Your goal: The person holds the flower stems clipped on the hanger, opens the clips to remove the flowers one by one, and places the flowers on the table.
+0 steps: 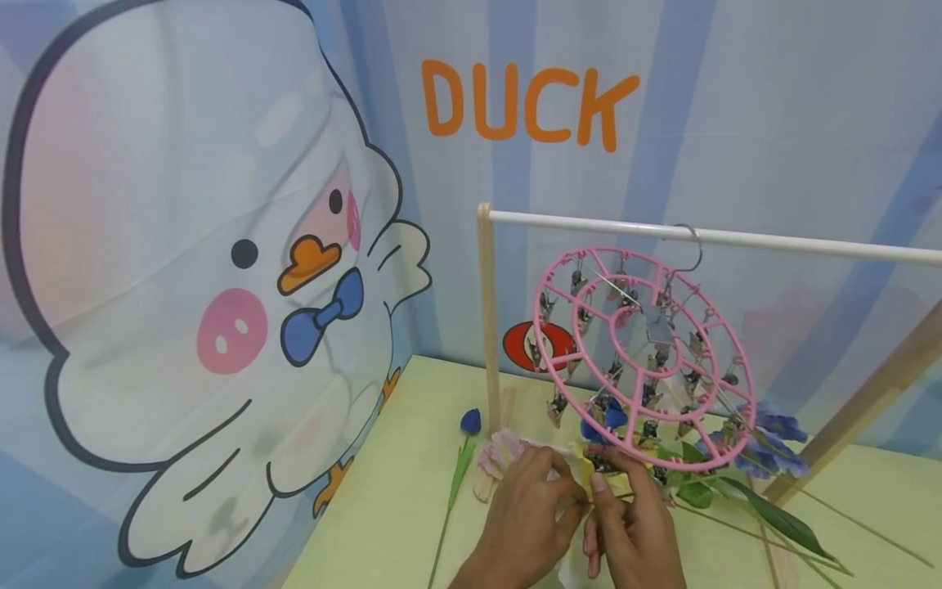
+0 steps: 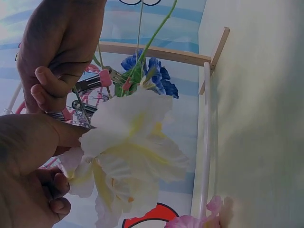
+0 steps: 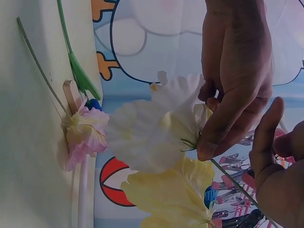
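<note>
My left hand (image 1: 530,515) pinches the thin green stem of a white artificial flower (image 3: 156,128) just behind its petals, as the right wrist view shows. Beside it, my right hand (image 1: 633,523) has its thumb and fingers on a metal clip (image 2: 90,83) with pink tips, at the near edge of the pink round clip hanger (image 1: 640,462). The stem runs from the left fingertips toward the right hand. A yellow flower (image 3: 175,194) hangs close by the clips, partly behind the hands in the head view.
The hanger hooks over a white rod (image 1: 795,240) on a wooden stand (image 1: 488,327). Blue flowers (image 1: 773,442) hang at its right. On the pale table (image 1: 390,458) lie a blue tulip (image 1: 471,421) and a pink flower (image 1: 503,452). A printed duck curtain (image 1: 184,164) stands behind.
</note>
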`<state>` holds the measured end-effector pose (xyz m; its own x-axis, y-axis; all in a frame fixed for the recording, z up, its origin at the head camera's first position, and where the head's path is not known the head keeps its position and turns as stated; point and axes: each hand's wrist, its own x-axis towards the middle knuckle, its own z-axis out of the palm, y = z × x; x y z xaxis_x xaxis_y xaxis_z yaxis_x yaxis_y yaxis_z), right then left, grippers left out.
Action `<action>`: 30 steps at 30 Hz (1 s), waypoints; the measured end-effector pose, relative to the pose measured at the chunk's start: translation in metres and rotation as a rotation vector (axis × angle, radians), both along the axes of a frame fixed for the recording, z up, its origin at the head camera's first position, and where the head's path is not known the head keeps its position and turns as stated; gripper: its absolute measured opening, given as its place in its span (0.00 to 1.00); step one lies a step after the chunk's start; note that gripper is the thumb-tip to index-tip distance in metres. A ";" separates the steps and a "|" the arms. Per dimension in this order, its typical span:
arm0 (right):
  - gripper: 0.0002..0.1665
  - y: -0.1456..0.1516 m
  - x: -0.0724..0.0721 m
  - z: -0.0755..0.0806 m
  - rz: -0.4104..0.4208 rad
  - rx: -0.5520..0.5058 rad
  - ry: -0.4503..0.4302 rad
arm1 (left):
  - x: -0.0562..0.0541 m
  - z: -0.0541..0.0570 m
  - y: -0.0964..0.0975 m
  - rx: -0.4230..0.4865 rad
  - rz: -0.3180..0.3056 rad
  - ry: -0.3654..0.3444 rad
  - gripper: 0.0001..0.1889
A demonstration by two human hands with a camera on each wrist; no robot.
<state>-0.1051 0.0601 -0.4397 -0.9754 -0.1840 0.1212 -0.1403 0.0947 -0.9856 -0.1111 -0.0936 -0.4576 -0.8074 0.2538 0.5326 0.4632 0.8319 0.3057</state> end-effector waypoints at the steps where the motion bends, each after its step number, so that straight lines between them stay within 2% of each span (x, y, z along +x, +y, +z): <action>1: 0.25 0.000 0.000 0.000 -0.001 0.002 0.004 | 0.000 0.000 0.000 0.000 0.002 0.000 0.03; 7: 0.25 0.000 0.001 0.001 -0.024 -0.008 0.025 | 0.002 -0.004 -0.002 -0.008 0.012 -0.002 0.02; 13: 0.27 0.000 0.001 0.002 -0.041 -0.004 0.029 | 0.004 -0.008 -0.007 -0.012 0.019 -0.096 0.03; 20: 0.27 0.001 -0.001 0.003 -0.052 0.010 0.027 | 0.008 -0.014 -0.014 -0.033 0.032 -0.130 0.03; 26: 0.25 0.001 -0.001 0.004 -0.103 0.012 0.051 | 0.013 -0.016 -0.021 -0.040 0.056 -0.225 0.02; 30: 0.24 0.002 0.000 0.004 -0.126 0.018 0.062 | 0.015 -0.020 -0.026 -0.049 0.059 -0.229 0.03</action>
<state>-0.1053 0.0617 -0.4356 -0.9816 -0.0637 0.1801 -0.1872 0.1327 -0.9733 -0.0958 -0.1199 -0.4772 -0.9198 0.2237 0.3224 0.3367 0.8719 0.3555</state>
